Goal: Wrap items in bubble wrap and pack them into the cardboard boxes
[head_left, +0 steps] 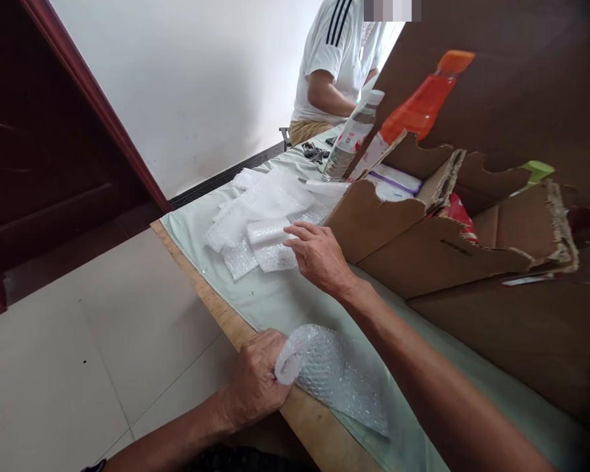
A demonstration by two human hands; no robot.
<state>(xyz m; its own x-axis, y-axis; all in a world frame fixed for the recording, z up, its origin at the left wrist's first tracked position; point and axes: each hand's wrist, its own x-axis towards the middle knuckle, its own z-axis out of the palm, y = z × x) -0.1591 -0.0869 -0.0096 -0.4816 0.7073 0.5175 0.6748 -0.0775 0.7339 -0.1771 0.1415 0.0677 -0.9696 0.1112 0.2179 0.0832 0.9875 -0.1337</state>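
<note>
At the table's front edge my left hand (261, 373) is closed on a curled sheet of bubble wrap (341, 377). The sheet's free end trails to the right over the cloth. Farther up the table, the fingers of my right hand (322, 255) are stretched out and apart, with nothing seen between them. Its fingertips are at the right end of a rolled piece of bubble wrap (268, 231); I cannot tell whether they touch it. Behind that lies a loose pile of white bubble wrap pieces (260, 196).
Cardboard bins (391, 229) line the table's right side. Behind them stand a clear water bottle (349, 141) and a bottle of orange drink (420, 105). A pale green cloth (236, 298) covers the wooden table (211, 298). Across the table sits a person in a white shirt (319, 52).
</note>
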